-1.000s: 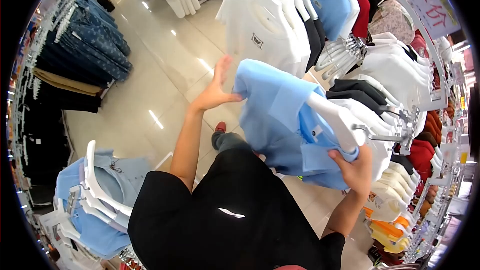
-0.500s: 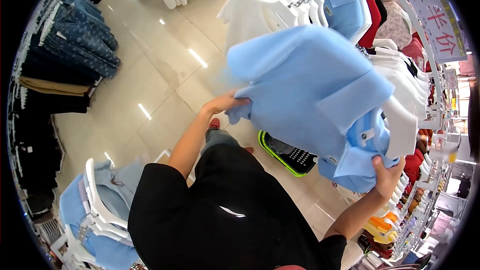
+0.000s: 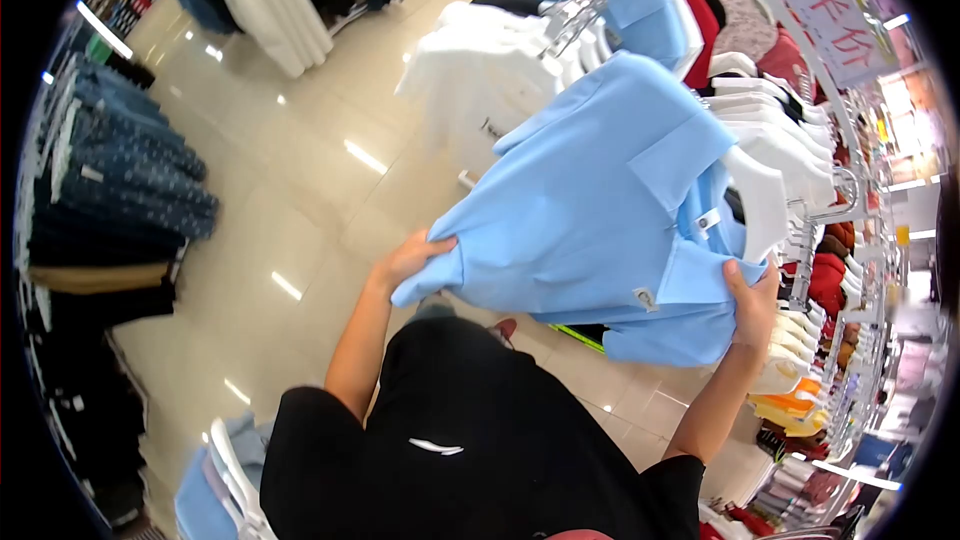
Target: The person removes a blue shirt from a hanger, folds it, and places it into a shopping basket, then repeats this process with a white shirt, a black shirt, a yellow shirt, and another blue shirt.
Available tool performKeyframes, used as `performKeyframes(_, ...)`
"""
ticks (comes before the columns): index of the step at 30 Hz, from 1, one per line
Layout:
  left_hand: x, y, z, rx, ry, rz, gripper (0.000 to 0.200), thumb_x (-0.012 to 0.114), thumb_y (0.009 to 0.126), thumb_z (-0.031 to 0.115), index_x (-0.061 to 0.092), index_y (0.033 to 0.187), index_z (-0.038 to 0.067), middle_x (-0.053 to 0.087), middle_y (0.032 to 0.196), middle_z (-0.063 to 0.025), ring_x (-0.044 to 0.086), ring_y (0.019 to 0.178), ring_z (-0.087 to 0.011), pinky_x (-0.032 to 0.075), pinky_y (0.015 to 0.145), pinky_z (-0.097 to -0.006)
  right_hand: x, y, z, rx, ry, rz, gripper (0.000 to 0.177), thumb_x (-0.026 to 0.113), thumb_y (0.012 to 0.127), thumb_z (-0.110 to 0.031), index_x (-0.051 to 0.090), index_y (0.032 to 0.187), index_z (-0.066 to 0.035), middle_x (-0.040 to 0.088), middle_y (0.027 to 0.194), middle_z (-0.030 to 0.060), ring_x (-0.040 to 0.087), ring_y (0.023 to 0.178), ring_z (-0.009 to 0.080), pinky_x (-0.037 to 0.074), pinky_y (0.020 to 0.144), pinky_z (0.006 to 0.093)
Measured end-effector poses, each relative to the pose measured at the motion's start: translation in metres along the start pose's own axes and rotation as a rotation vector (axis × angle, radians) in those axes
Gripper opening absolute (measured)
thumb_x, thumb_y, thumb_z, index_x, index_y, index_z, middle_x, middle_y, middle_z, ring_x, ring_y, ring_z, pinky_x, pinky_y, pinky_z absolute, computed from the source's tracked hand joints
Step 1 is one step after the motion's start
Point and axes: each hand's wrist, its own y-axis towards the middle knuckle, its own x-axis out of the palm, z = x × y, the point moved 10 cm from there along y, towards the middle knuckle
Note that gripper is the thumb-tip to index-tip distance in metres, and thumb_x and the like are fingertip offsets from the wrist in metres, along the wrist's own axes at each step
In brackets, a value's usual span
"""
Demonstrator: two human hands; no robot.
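Note:
A light blue collared polo shirt (image 3: pixel 560 200) is stretched between my two hands in front of me. My left hand (image 3: pixel 410 258) is closed on its lower hem. At the shoulder, beside the collar, my right hand (image 3: pixel 750 295) grips the shirt. A white plastic hanger (image 3: pixel 758 202) sticks out of the neck opening, and a small white label (image 3: pixel 708 221) shows inside the collar. A little emblem (image 3: pixel 643 297) is on the chest. The shirt hides most of the black-and-green basket (image 3: pixel 580 336) on the floor.
White shirts (image 3: pixel 470 70) and more blue ones (image 3: pixel 650 25) hang on a metal rack ahead and to the right, under a paper sign (image 3: pixel 825 10). Denim garments (image 3: pixel 130 155) hang at the left. White hangers (image 3: pixel 232 465) with clothes are at the lower left.
The shirt has settled and spread flatter, its hem drawn left and down by my left hand. My right hand has shifted slightly up and left. The basket is now mostly covered.

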Motion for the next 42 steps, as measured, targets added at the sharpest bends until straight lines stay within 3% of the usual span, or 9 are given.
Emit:
performKeyframes(5,-0.032,0.020,-0.007,0.167,0.388,0.031,0.036,0.066,0.099,0.030,0.064,0.120,0.001,0.069,0.093,-0.0064,0.067,0.072,-0.0128,0.054,0.057,-0.0303,-0.001,-0.023,-0.014,-0.014,-0.174,0.059,0.063,0.087,0.079,-0.034,0.061,0.123,0.003,0.067,0.107,0.0050,0.061,0.098,0.0146,0.048,0.089,0.0307)
performKeyframes(11,-0.030,0.029,-0.010,0.019,0.835,-0.027,0.035,0.067,0.096,0.022,0.063,0.123,0.000,0.070,0.103,-0.0098,0.062,0.089,-0.0149,0.052,0.083,-0.0332,-0.017,-0.068,-0.055,0.004,-0.230,0.199,0.052,0.086,0.079,-0.023,0.063,0.117,0.003,0.068,0.103,0.0070,0.062,0.095,0.0154,0.050,0.087,0.0315)
performKeyframes(27,0.204,0.055,0.205,1.037,1.225,-0.163,0.028,0.064,0.090,0.011,0.061,0.117,0.007,0.062,0.110,-0.0176,0.058,0.104,-0.0391,0.050,0.085,-0.0446,-0.099,-0.096,-0.093,0.000,-0.427,0.558,0.053,0.081,0.086,-0.024,0.059,0.125,0.004,0.065,0.110,0.0094,0.058,0.102,0.0175,0.044,0.095,0.0321)
performKeyframes(30,0.218,0.067,0.214,1.033,1.260,-0.174,0.028,0.066,0.090,0.014,0.061,0.116,0.005,0.062,0.109,-0.0168,0.059,0.104,-0.0380,0.050,0.085,-0.0443,-0.103,-0.081,-0.091,-0.024,-0.399,0.542,0.052,0.081,0.085,-0.022,0.059,0.125,0.004,0.066,0.109,0.0093,0.059,0.100,0.0177,0.045,0.094,0.0322)
performKeyframes(33,0.252,0.230,0.241,0.862,1.949,0.143,0.071,0.073,0.081,0.041,0.051,0.141,0.011,0.044,0.150,-0.0217,0.041,0.137,-0.0436,0.035,0.111,-0.0549,-0.090,-0.050,-0.091,-0.014,-0.393,0.511,0.049,0.080,0.085,-0.019,0.060,0.124,0.004,0.067,0.107,0.0089,0.059,0.098,0.0172,0.047,0.091,0.0319)
performKeyframes(35,0.245,0.243,0.248,0.952,1.895,0.367,0.081,0.079,0.076,0.041,0.049,0.147,0.015,0.050,0.147,-0.0205,0.042,0.139,-0.0428,0.028,0.115,-0.0633,-0.088,-0.035,-0.084,0.013,-0.327,0.466,0.046,0.080,0.086,-0.017,0.061,0.123,0.004,0.067,0.106,0.0087,0.060,0.097,0.0169,0.048,0.090,0.0315)
performKeyframes(37,0.249,0.246,0.248,1.132,2.012,0.476,0.050,0.064,0.092,0.039,0.059,0.124,0.000,0.059,0.129,-0.0205,0.045,0.133,-0.0414,0.028,0.114,-0.0576,-0.088,-0.022,-0.079,-0.030,-0.353,0.449,0.045,0.080,0.084,-0.013,0.061,0.122,0.003,0.068,0.101,0.0099,0.061,0.092,0.0172,0.049,0.086,0.0317)
performKeyframes(38,0.243,0.261,0.246,1.043,2.035,0.435,0.060,0.063,0.092,0.045,0.057,0.130,-0.001,0.057,0.134,-0.0194,0.038,0.140,-0.0430,0.014,0.118,-0.0644,-0.087,-0.014,-0.074,-0.032,-0.341,0.424,0.045,0.080,0.084,-0.012,0.061,0.122,0.002,0.069,0.100,0.0103,0.061,0.091,0.0174,0.049,0.085,0.0319)
performKeyframes(42,0.240,0.273,0.248,0.832,2.118,0.381,0.064,0.063,0.091,0.050,0.058,0.131,0.001,0.057,0.132,-0.0184,0.042,0.138,-0.0421,0.014,0.119,-0.0620,-0.082,0.021,-0.064,-0.053,-0.282,0.388,0.044,0.080,0.082,-0.009,0.062,0.120,0.002,0.070,0.096,0.0124,0.063,0.087,0.0174,0.051,0.082,0.0323)
